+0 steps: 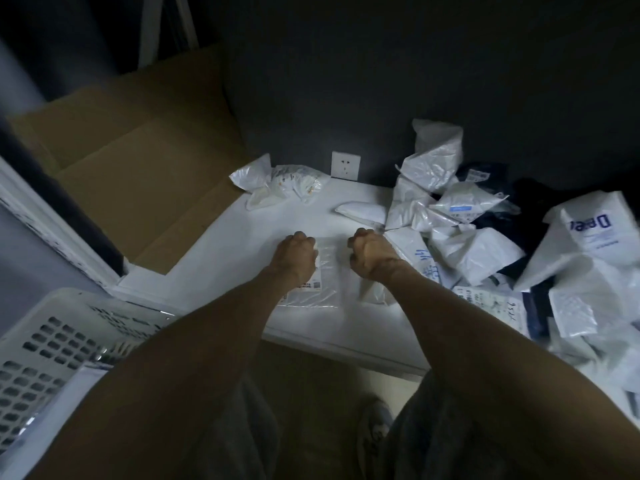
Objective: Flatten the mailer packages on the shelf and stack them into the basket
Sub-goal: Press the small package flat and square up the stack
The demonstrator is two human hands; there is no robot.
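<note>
Head view: the only printing large enough to read is blue lettering, upside down, something like "Deee", on a big white bag [588,233] at the right edge. Blue handwritten marks on a mailer beside the right wrist and the small printed labels elsewhere are too blurred to read.

One flat, clear mailer [323,275] with a shipping label lies at the frame's centre on the white shelf [242,237]. The left hand [298,251] has its fingers curled round the mailer's upper left edge. The right hand [370,251] is balled at the mailer's right side; whether it grips anything cannot be told.

Two crumpled mailers [277,183] sit at the back by one white socket [345,165]. A pile [460,237] of white and dark mailers, too tangled to count, fills the right. One white perforated basket [45,344] stands lower left, and one open cardboard box [138,161] upper left. The wall [381,81] is dark grey and the room dim.
</note>
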